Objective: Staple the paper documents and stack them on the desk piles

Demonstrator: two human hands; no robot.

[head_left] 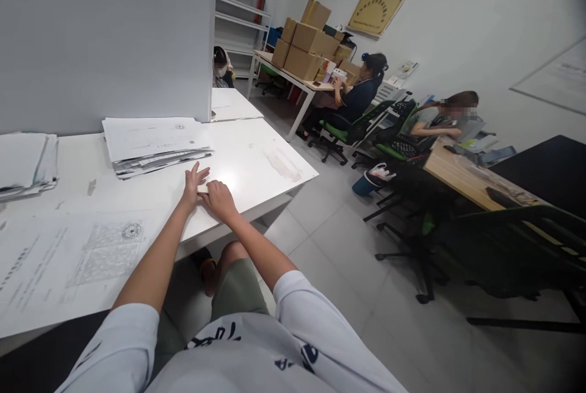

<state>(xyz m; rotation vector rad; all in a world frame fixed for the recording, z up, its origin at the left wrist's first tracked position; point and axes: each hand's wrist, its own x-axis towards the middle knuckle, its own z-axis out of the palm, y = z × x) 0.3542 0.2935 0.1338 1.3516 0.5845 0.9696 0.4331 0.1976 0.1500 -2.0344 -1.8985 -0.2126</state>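
Your left hand (193, 184), fingers splayed, and right hand (220, 198), fingers curled, pinch a small pale flat piece (203, 188) on the smooth white desk (256, 161), near a stacked paper pile (153, 144).

Just one view is being used here, worn on the head and being aimed forward and down over the white desk (256, 161). The arms are being seen close up from above, while the room is being taken in off to the right, with the cardboard boxes (304, 45) far back.
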